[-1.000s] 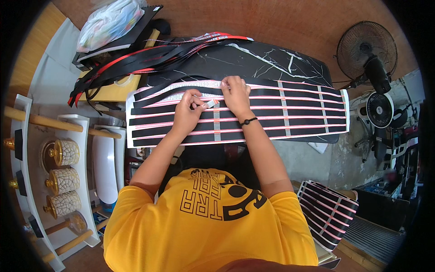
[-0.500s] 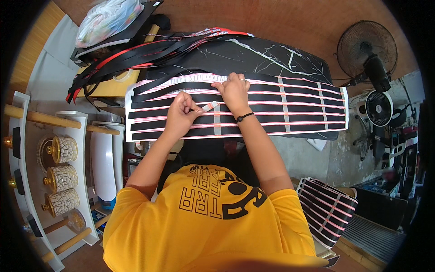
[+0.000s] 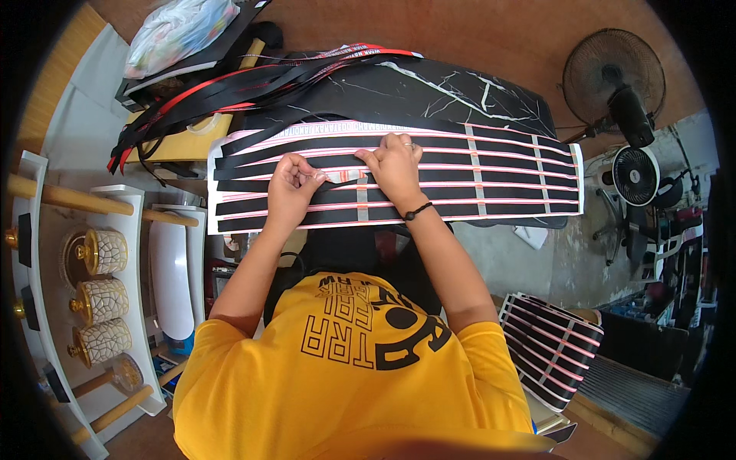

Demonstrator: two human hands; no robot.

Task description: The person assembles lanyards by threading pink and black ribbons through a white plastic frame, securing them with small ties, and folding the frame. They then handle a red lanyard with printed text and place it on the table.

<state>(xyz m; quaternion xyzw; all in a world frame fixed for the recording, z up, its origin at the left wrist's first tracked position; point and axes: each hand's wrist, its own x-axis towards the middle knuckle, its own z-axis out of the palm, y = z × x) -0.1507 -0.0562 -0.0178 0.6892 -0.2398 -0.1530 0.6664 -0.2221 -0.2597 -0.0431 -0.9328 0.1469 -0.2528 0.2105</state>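
A long white sheet (image 3: 586,180) lies across the table, with several black ribbons (image 3: 437,186) running side by side along it and pink-red lines showing between them. Narrow translucent tape strips (image 3: 478,180) cross the ribbons. My left hand (image 3: 291,192) is closed in a pinch on the loose end of one tape strip (image 3: 345,176), which is lifted and slants off the ribbons. To its right, my right hand (image 3: 395,170) rests on the ribbons beside that tape, palm down with thumb and fingers apart.
Loose black and red printed ribbons (image 3: 184,103) lie heaped at the far left of the black marbled table (image 3: 429,80). A similar ribbon-covered sheet (image 3: 552,349) lies at the lower right. Fans (image 3: 613,84) stand at right; a shelf with gold-lidded jars (image 3: 105,297) stands at left.
My left hand has drawn a little to the left with the tape end, and a longer piece of tape now shows lifted. My right hand stays on the ribbons.
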